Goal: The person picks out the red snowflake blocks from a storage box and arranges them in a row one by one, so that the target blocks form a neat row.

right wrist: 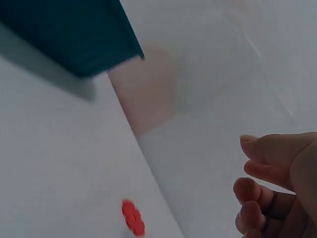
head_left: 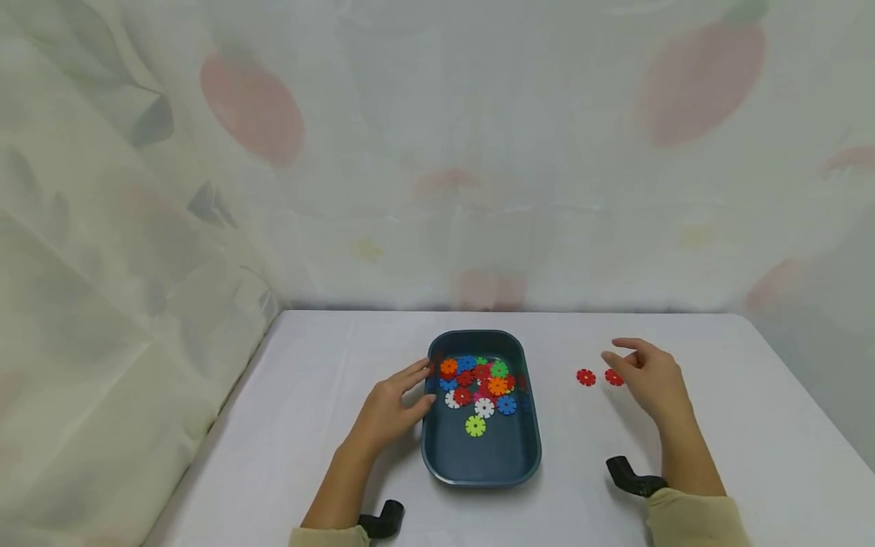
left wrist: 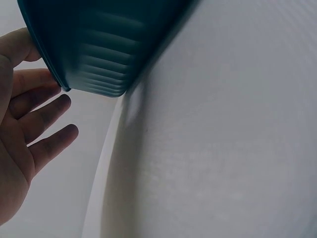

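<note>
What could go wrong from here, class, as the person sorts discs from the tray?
1. The two red discs on the table lie loose beside the right hand; a careless sweep could scatter them.
2. The left hand only rests open against the tray rim, so a knock could make the tray slide.
3. The discs in the tray overlap in a pile; picking one might lift or flick its neighbours.

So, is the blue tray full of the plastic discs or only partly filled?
Partly filled. The discs lie in a loose pile at the far end of the tray, and its near end shows bare bottom.
</note>
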The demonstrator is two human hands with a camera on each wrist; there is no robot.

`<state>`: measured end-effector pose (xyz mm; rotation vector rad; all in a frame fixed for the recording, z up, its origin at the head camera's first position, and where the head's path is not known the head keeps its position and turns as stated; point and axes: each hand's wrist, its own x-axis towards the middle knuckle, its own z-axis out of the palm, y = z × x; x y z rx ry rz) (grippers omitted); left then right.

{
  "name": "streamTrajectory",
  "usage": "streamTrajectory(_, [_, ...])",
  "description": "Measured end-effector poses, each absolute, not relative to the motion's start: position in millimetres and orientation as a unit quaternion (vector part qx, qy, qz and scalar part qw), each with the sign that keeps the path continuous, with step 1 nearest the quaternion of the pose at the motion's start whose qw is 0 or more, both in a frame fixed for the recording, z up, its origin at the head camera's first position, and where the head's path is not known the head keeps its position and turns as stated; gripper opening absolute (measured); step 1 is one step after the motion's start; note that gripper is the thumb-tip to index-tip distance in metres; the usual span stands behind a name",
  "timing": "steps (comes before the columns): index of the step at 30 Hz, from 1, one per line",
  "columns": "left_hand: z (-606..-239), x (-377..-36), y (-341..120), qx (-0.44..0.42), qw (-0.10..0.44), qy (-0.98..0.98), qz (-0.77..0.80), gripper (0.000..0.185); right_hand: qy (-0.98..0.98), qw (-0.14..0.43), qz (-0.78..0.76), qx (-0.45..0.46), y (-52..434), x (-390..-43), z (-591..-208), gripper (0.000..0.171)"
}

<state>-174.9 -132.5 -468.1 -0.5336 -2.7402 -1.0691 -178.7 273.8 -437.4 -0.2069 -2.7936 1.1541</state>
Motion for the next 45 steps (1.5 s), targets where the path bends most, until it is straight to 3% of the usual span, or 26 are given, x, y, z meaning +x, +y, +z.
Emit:
streamTrajectory(6, [-469.6,-173.2,-132.9,-0.177,0.077,-0.912,-0.361,0.047,-0.899,0.070,0.432,0.010,198.3,-177.7,-425.5,0.046])
streamTrajectory(16, [-470.2,-174.8,-130.2,-0.182,0.080,-0.913,-0.357,0.047,-0.877,-0.035,0.462,0.130,121.5,-165.6,-418.3,0.044])
streamTrajectory(21, [-468.9,-176.0,-129.3,-0.191,0.079,-0.912,-0.355,0.048,-0.891,-0.061,0.408,0.190,108.8,-165.4,-436.5,0.054])
streamTrajectory(33, [-468.9,-174.4,-125.2,-0.201,0.088,-0.905,-0.363,0.047,-0.933,-0.106,0.249,0.236,94.6,-164.4,-460.8,0.058])
streamTrajectory(41, [-467.1,-173.6,-125.8,-0.190,0.080,-0.908,-0.365,0.048,-0.932,-0.083,0.245,0.254,93.4,-166.9,-460.4,0.039])
streamTrajectory(45, [-465.7,-173.3,-126.6,-0.192,0.081,-0.903,-0.375,0.047,-0.931,-0.081,0.252,0.253,93.6,-169.2,-458.3,0.039])
